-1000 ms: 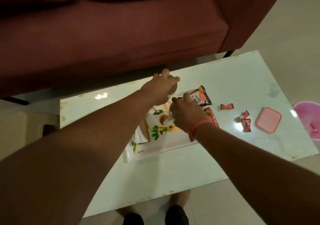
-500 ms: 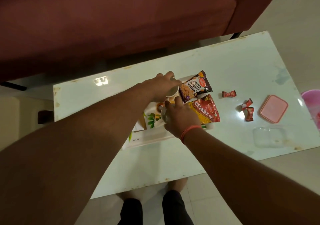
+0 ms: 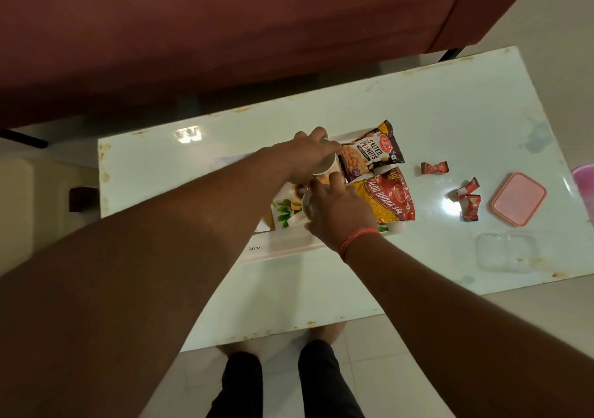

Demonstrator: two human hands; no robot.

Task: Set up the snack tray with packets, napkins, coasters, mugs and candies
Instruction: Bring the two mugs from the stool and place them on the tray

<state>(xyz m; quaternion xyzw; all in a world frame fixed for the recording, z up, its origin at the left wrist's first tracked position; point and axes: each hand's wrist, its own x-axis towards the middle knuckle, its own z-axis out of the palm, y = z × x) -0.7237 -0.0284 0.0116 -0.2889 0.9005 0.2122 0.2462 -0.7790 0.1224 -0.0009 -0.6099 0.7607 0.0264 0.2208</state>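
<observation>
The dark purple packet [image 3: 369, 152] reads "SALTED PEANUTS" in white letters, with peanuts pictured at its left end. The red and yellow packet [image 3: 382, 200] just below it reads "ALOO BHUJIA". Both lie on the right part of the tray [image 3: 283, 248], a white rectangle with a green leaf print and a small dark maker's mark on its near rim, too small to read.

The left hand [image 3: 305, 157] is curled over the rim of a pale mug [image 3: 326, 168] at the tray's far side, touching the peanut packet. The right hand [image 3: 340, 215], with a red thread at the wrist, closes round a second mug [image 3: 307, 207] nearer the middle of the tray; most of that mug is hidden by the fingers.

Three red wrapped candies lie on the white table [image 3: 450, 102] to the right of the tray: one [image 3: 434, 168] alone, two [image 3: 467, 200] close together. Beyond them sit a pink lid [image 3: 519, 203] and a clear box [image 3: 506, 252] near the table's right edge. The table's far right part is bare, as is the strip near the person's legs.
</observation>
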